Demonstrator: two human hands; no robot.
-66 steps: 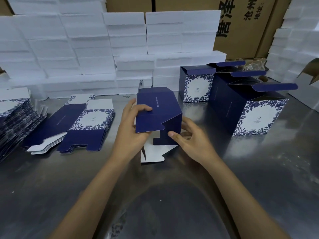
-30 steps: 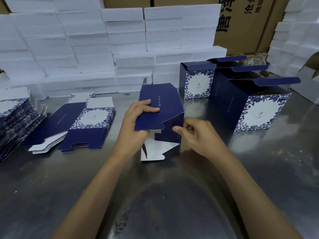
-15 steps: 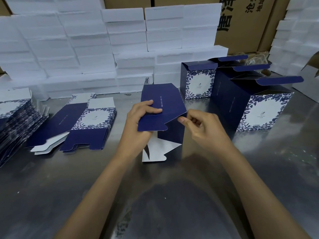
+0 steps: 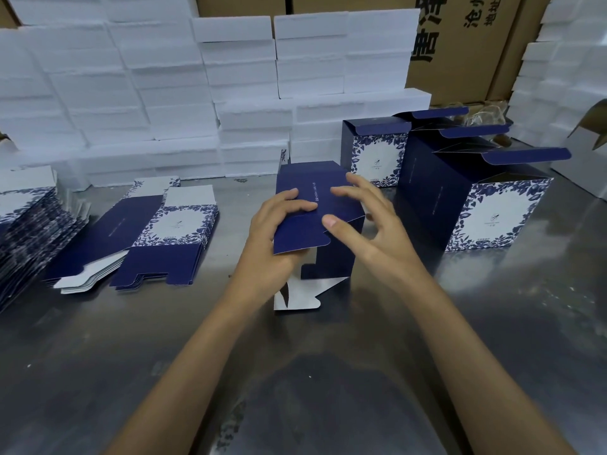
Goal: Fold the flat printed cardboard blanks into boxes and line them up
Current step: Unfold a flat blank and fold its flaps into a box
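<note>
A half-formed navy box (image 4: pixel 312 198) lies on its side at the middle of the steel table (image 4: pixel 98 372), its white-backed bottom flaps spread toward me. My left hand (image 4: pixel 272 238) grips its near left edge, thumb on the top panel. My right hand (image 4: pixel 364 228) hovers at the box's right side with fingers spread and straight, thumb tip at the flap edge. Three folded boxes with blue floral fronts stand to the right: one at the back (image 4: pixel 374 152), two nearer (image 4: pixel 486 218), lids open. Flat blanks lie in a pile (image 4: pixel 157 238) to the left.
A taller stack of flat blanks (image 4: pixel 26 231) sits at the far left edge. White foam blocks (image 4: pixel 164 93) are piled along the back of the table and at the right. Brown shipping cartons (image 4: pixel 460 44) stand behind them.
My right hand has let go of the side flap it pinched and opened, fingers now spread over the box's right side. My left hand keeps its grip; the box has barely moved.
</note>
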